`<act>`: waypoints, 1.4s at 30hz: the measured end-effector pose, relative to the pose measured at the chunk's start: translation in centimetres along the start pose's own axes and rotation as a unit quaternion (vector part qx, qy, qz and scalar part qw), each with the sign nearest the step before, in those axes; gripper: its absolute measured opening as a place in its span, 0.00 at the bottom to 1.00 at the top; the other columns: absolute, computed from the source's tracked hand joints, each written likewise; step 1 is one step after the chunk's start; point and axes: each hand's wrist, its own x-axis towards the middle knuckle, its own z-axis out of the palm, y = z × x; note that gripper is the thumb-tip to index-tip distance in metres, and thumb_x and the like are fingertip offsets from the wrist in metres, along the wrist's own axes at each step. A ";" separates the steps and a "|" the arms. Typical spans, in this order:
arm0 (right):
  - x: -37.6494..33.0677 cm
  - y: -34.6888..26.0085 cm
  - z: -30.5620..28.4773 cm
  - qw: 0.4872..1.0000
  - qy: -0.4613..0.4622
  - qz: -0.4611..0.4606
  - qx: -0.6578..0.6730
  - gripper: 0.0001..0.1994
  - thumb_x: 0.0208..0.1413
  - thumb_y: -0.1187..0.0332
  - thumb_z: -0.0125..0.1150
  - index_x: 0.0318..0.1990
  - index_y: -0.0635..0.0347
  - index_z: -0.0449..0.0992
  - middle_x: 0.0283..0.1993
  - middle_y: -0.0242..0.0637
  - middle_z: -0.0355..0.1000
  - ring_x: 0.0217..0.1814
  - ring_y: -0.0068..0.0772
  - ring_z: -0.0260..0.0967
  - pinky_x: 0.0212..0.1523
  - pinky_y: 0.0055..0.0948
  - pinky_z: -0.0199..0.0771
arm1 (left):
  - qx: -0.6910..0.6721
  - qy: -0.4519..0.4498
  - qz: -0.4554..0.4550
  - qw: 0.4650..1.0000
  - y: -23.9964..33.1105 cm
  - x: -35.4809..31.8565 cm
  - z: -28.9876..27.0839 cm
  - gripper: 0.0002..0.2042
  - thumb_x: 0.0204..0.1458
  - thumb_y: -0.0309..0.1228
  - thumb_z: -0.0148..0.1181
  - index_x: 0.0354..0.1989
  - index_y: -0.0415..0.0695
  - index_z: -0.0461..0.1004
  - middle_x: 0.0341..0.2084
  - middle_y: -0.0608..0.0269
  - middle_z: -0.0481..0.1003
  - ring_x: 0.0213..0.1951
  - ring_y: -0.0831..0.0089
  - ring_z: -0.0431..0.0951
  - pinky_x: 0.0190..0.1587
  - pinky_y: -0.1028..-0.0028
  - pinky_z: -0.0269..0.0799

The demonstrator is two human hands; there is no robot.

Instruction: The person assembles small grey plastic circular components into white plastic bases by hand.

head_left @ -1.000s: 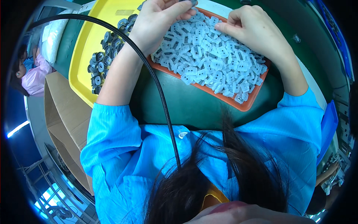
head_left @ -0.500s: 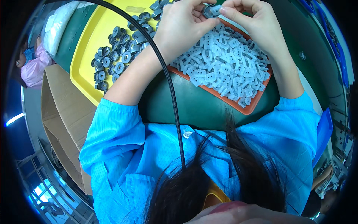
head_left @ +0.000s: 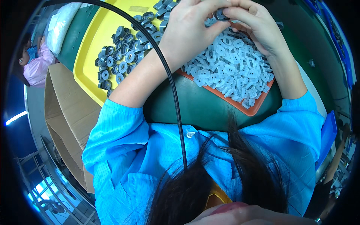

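Note:
Above the far end of the orange tray [head_left: 252, 111], both my hands meet at a small dark grey round plastic housing [head_left: 220, 15]. My left hand [head_left: 193, 32] grips it between thumb and fingers. The thumb and fingers of my right hand [head_left: 255, 24] are closed on its other side, partly covering it. No translucent piece shows at my right fingertips. Below my hands, the orange tray holds a heap of small translucent white plastic pieces [head_left: 228, 71], many with two holes. More grey housings [head_left: 122, 67] lie in the yellow tray [head_left: 87, 60] beside my left forearm.
A black cable [head_left: 171, 84] arcs across the view over my left forearm. An open cardboard box [head_left: 69, 108] stands at the left, below a white plastic bag [head_left: 62, 28]. The green table [head_left: 165, 107] runs under the trays. A person in pink [head_left: 39, 67] sits at the far left.
The translucent piece between my right fingertips is no longer visible. My right fingers have closed in on the grey housing, and both hands have shifted slightly right.

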 end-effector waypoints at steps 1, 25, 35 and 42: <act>0.3 0.7 -0.3 1.000 -0.021 -0.008 0.015 0.05 0.61 0.74 0.62 0.41 0.65 0.81 0.35 0.32 0.79 0.30 0.19 0.73 0.33 0.17 0.73 | 0.012 -0.005 0.029 1.000 0.0 -0.1 0.1 0.19 0.47 0.25 0.73 0.49 0.40 0.79 0.38 0.52 0.75 0.38 0.58 0.79 0.41 0.66 0.76; 3.6 1.6 -11.8 0.955 0.146 -0.030 -0.258 0.08 0.55 0.72 0.69 0.40 0.66 0.79 0.34 0.36 0.79 0.34 0.25 0.74 0.38 0.26 0.73 | 0.192 -0.250 -0.227 0.922 -17.8 -0.5 -11.6 0.17 0.56 0.39 0.69 0.51 0.47 0.84 0.42 0.60 0.84 0.46 0.70 0.82 0.50 0.69 0.77; -0.2 -1.8 -7.0 0.801 0.186 -0.137 -0.552 0.13 0.52 0.67 0.72 0.40 0.67 0.81 0.33 0.41 0.80 0.34 0.31 0.76 0.39 0.28 0.75 | -0.022 -0.028 -0.255 0.966 -18.8 0.7 -10.6 0.11 0.63 0.33 0.62 0.47 0.39 0.78 0.32 0.64 0.81 0.37 0.78 0.82 0.42 0.78 0.79; -4.3 -0.3 -1.5 0.672 0.004 -0.201 -0.713 0.12 0.52 0.63 0.74 0.32 0.64 0.84 0.33 0.40 0.77 0.40 0.40 0.75 0.43 0.37 0.76 | -0.487 -0.057 -0.359 0.795 -5.7 1.8 -4.7 0.13 0.65 0.33 0.62 0.53 0.39 0.75 0.35 0.68 0.75 0.31 0.80 0.72 0.35 0.81 0.70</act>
